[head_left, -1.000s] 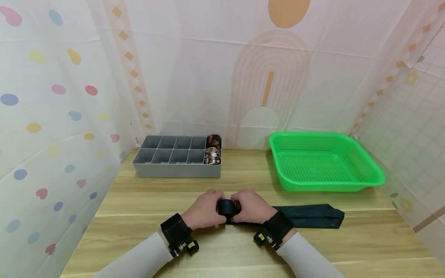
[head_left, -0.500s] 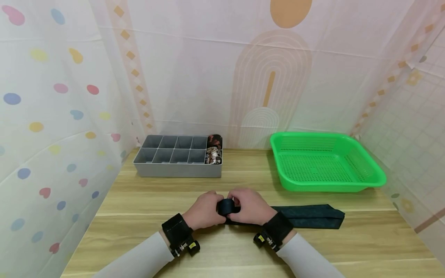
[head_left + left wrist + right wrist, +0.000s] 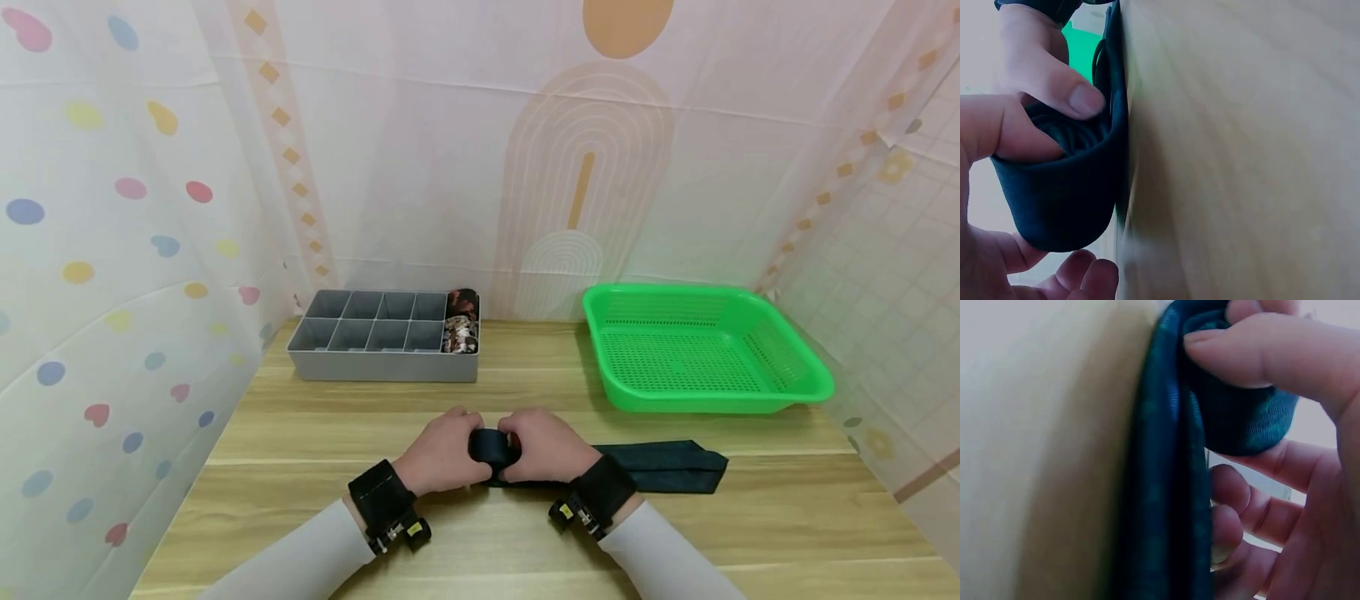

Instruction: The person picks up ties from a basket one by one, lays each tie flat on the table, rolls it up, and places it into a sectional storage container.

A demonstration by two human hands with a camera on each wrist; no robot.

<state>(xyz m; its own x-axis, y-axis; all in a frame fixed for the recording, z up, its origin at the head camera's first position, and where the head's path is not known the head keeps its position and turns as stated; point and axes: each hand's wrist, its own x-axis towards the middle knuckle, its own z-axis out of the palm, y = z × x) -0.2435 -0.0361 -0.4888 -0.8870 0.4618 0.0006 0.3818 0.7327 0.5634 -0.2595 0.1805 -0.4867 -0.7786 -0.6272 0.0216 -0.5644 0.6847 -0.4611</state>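
Note:
A dark teal necktie point(image 3: 663, 467) lies along the table, its pointed wide end out to the right and its other end wound into a thick roll point(image 3: 491, 447). My left hand point(image 3: 444, 454) grips the roll from the left; in the left wrist view its thumb presses the coiled edge point(image 3: 1079, 134). From the right, my right hand point(image 3: 547, 447) holds the same roll, thumb on the near edge and fingers behind, as the right wrist view shows. The flat part of the tie passes under the right hand, which hides a stretch of it.
Behind the hands at left stands a grey divided box point(image 3: 382, 367); two rolled patterned cloths point(image 3: 461, 333) fill its right-hand compartments. A green plastic basket point(image 3: 712, 400) stands at the back right. A printed curtain point(image 3: 420, 167) hangs behind the wooden table point(image 3: 480, 550).
My right hand has shifted its fingers on the roll, over to the left and back again. The tie's pointed end has slid a little to the left.

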